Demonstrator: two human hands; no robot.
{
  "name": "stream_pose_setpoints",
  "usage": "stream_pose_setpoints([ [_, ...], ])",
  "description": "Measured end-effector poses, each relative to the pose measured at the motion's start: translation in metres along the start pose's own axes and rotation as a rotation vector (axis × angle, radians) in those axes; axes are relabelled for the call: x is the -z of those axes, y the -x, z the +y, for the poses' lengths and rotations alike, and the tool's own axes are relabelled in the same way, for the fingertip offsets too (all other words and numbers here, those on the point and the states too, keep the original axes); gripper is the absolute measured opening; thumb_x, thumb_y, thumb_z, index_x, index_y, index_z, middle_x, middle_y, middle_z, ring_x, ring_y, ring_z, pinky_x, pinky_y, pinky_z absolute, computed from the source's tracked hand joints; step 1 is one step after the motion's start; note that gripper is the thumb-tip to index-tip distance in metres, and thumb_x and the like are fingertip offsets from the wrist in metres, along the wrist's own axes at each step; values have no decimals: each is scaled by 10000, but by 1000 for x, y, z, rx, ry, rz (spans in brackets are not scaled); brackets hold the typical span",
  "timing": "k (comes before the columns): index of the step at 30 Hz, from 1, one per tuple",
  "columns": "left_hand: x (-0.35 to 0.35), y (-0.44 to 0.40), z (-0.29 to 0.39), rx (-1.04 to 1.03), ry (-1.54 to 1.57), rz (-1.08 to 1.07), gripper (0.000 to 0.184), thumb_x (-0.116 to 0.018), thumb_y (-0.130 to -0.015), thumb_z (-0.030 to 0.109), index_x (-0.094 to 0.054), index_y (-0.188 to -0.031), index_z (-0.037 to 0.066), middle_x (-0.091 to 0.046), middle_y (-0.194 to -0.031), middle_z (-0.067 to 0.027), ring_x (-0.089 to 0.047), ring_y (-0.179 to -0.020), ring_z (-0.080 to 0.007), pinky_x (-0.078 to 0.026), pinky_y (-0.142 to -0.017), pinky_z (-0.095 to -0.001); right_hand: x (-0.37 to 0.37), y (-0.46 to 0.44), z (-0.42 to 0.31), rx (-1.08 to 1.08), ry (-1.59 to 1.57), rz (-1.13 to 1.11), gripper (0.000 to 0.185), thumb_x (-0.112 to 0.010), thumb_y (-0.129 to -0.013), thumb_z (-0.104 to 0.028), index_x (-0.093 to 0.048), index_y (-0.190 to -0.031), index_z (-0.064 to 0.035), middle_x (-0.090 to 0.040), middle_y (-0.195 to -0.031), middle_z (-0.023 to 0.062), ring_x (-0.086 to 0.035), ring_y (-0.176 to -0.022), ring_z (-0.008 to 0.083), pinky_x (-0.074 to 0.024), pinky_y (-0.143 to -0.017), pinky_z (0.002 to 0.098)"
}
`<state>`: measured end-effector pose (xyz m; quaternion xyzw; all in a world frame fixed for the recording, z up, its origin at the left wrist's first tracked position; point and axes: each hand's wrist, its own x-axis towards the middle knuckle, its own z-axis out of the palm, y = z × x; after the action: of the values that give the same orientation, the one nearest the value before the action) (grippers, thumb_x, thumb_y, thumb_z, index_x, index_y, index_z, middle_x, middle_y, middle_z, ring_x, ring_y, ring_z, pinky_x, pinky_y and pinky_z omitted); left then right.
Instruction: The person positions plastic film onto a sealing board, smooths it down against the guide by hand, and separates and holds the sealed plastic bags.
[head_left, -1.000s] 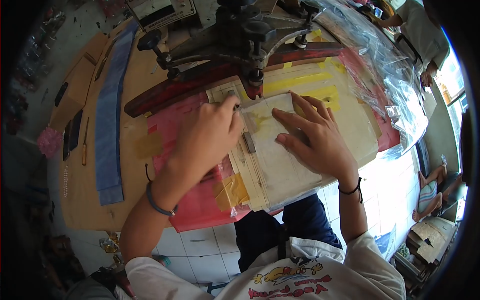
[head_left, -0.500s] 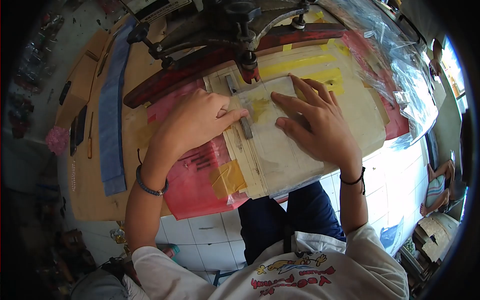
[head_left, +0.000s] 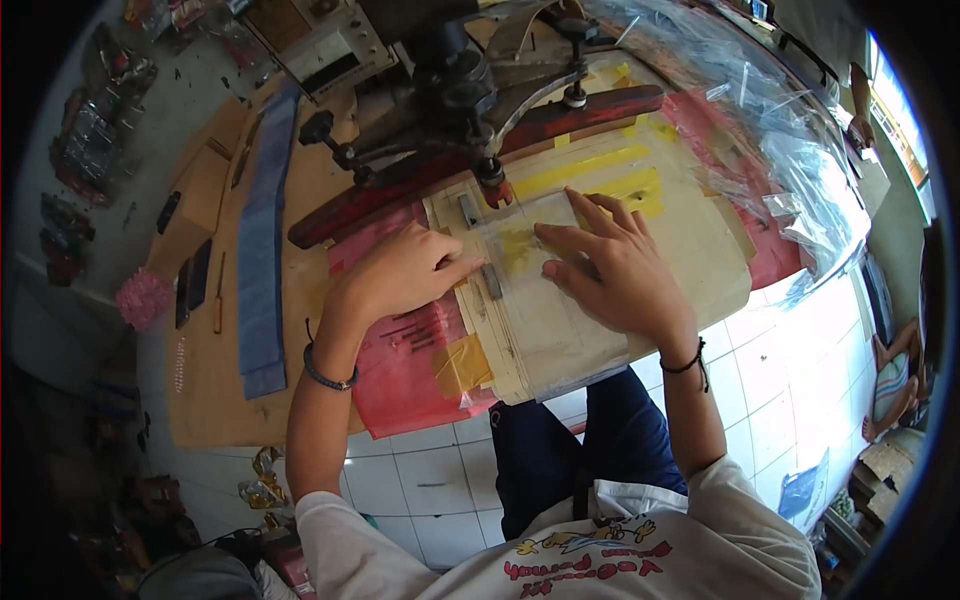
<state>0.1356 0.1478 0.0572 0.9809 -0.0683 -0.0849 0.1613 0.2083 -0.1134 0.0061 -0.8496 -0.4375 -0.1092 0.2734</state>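
Observation:
My right hand [head_left: 628, 275] lies spread on a clear plastic sheet [head_left: 570, 345] over a pale, taped board surface. My left hand [head_left: 400, 272] is at the sheet's left edge, its fingers curled and its thumb stretched to the right. Whatever those curled fingers hold is hidden. Beside the thumb tip is a small grey bar [head_left: 491, 282], and another grey bar [head_left: 468, 210] sits farther back. Just beyond both hands hangs a red forked tip [head_left: 495, 192] of the machine. Beneath my left wrist is red sheeting [head_left: 400, 385] with a brown tape patch [head_left: 462, 366].
A long red machine bar [head_left: 375, 206] with black knobs [head_left: 317, 127] crosses behind my hands. At left lie a blue strip [head_left: 265, 250], a screwdriver [head_left: 219, 300] and a pink bundle [head_left: 143, 298]. Crumpled clear plastic [head_left: 800, 180] covers the far right. Another person's legs [head_left: 892, 385] show at right.
The head view has shifted, showing more of the machine at the back. Both hands keep nearly the same places on the board and sheet.

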Motion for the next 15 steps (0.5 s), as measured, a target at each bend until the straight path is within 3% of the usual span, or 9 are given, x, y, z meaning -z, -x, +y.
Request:
stream_pose_setpoints([
  [2, 8, 6, -1, -39, 67, -18, 419, -640, -983, 343, -663, -813, -39, -628, -717, -246, -622, -641, -357, -478, -634, -437, 1, 1, 0, 6, -8, 11, 382, -662, -932, -363, -717, -1259, -173, -515, -1478, 216, -456, -1362, 364, -371, -1088, 450],
  [5, 22, 27, 15, 63, 36, -81, 366, -645, -980, 329, -679, -852, -11, -675, -766, -207, -674, -702, -303, -503, -683, -411, 1, 2, 3, 17, -35, 25, 368, -663, -929, -358, -728, -1239, -170, -520, -1473, 216, -456, -1364, 355, -374, -1084, 441],
  [8, 13, 65, 45, 20, 199, 61, 247, -700, -939, 221, -663, -828, 4, -658, -718, -147, -637, -636, -225, -472, -604, -347, 4, 3, 4, 22, -50, 27, 358, -663, -929, -354, -736, -1227, -169, -526, -1469, 215, -461, -1361, 349, -375, -1083, 431],
  [12, -22, 115, 89, -124, 412, 134, 129, -741, -897, 126, -661, -875, 28, -660, -785, -82, -613, -651, -154, -480, -606, -286, 1, 5, 5, 24, -58, 49, 349, -663, -931, -351, -737, -1221, -174, -537, -1461, 212, -467, -1360, 346, -376, -1080, 427],
  [14, -57, 128, 99, -233, 654, 56, 134, -734, -927, 153, -673, -910, 34, -662, -808, -50, -594, -653, -129, -476, -607, -268, 0, 6, 6, 22, -75, 57, 345, -664, -930, -354, -739, -1215, -175, -541, -1458, 215, -471, -1359, 345, -375, -1080, 426],
  [15, -77, 131, 99, -240, 766, -114, 141, -723, -943, 167, -678, -937, 34, -669, -824, -50, -606, -690, -125, -488, -638, -272, 0, 7, 6, 22, -70, 60, 345, -663, -930, -356, -738, -1214, -175, -540, -1457, 218, -476, -1355, 346, -377, -1078, 427],
])
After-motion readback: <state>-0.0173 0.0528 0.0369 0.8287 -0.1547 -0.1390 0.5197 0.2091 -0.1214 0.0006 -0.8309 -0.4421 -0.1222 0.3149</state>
